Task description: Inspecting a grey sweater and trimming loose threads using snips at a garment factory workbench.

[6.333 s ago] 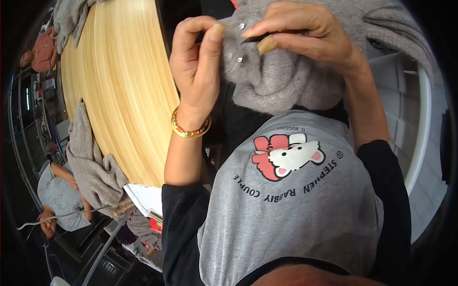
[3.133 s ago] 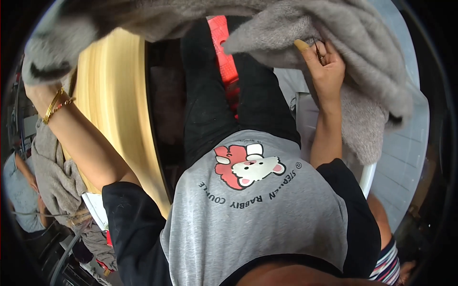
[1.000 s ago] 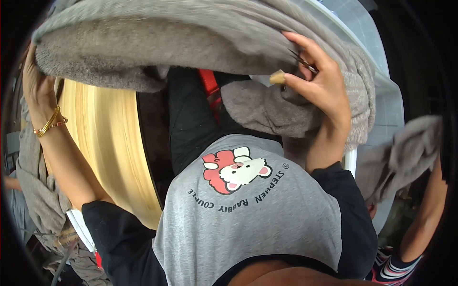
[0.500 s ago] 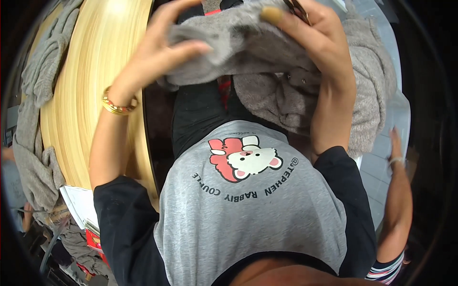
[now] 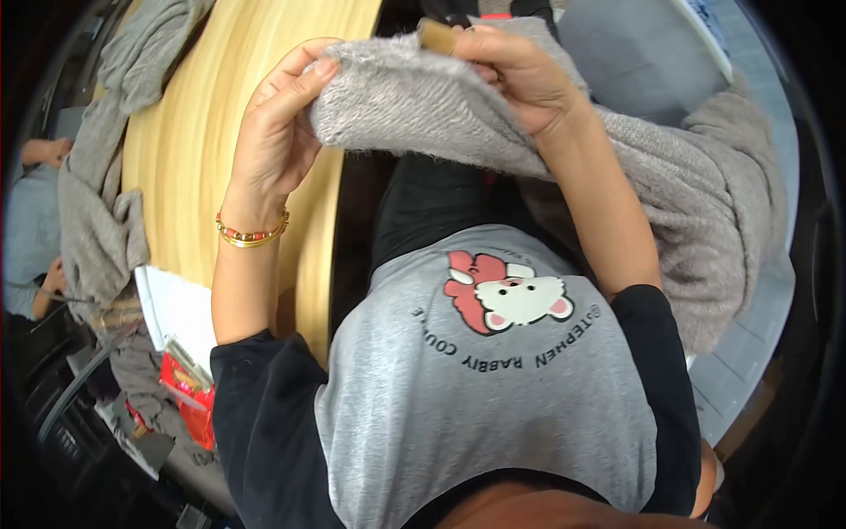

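The hands (image 5: 278, 123) have shifted, the grey knit garment (image 5: 401, 106) spanning between them.

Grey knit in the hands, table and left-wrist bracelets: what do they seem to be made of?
Grey knit: wool or wool-like yarn, matte; stitches and fuzz show. Table: wood or wood-look laminate, smooth; pale grain streaks show. Bracelets: probably metal, gold-coloured and shiny; the red parts' material is unclear.

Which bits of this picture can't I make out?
All in the head view:
Left hand: some fingertips, behind the grey knit garment.
Right hand: whether its curled fingers grip anything, hidden by the hand itself.
Co-worker: head, cut off at left.
Table: far end, cut off by the top edge.
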{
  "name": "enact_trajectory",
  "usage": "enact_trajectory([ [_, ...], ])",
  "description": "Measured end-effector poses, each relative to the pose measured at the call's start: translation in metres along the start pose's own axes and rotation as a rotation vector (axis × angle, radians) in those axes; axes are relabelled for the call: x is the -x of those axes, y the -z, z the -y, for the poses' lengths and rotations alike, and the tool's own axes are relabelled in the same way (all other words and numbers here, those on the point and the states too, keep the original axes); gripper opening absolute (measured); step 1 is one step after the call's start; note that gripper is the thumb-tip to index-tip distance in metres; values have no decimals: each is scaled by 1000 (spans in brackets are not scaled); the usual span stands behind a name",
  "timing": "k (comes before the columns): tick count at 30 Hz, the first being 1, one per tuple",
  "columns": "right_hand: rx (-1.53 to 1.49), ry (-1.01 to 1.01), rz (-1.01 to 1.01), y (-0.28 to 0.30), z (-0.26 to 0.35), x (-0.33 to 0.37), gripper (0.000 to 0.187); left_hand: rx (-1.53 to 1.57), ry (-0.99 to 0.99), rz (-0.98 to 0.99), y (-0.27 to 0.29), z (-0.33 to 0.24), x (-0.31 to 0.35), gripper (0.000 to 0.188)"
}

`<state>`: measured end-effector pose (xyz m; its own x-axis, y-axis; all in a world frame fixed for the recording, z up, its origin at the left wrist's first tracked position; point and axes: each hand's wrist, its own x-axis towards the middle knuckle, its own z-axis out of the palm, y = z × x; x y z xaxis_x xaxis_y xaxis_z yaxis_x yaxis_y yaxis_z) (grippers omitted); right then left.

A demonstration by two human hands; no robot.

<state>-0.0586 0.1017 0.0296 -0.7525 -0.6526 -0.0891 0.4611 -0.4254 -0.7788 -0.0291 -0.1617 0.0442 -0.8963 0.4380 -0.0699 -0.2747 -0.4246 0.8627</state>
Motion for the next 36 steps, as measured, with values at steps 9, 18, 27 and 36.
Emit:
enact_trajectory([
  [9,853,130,-283,20,12,7,28,-582,210,280,-44,16,24,31],
  [18,1320,-13,-479,63,-56,-18,46,-1049,174,576,-41,56,3,22],
  [27,878,258,-296,73,-99,-56,27,-938,65,219,-30,38,4,23],
  [36,1266,-81,-471,89,-86,-51,30,-971,-87,168,-37,51,-21,23],
])
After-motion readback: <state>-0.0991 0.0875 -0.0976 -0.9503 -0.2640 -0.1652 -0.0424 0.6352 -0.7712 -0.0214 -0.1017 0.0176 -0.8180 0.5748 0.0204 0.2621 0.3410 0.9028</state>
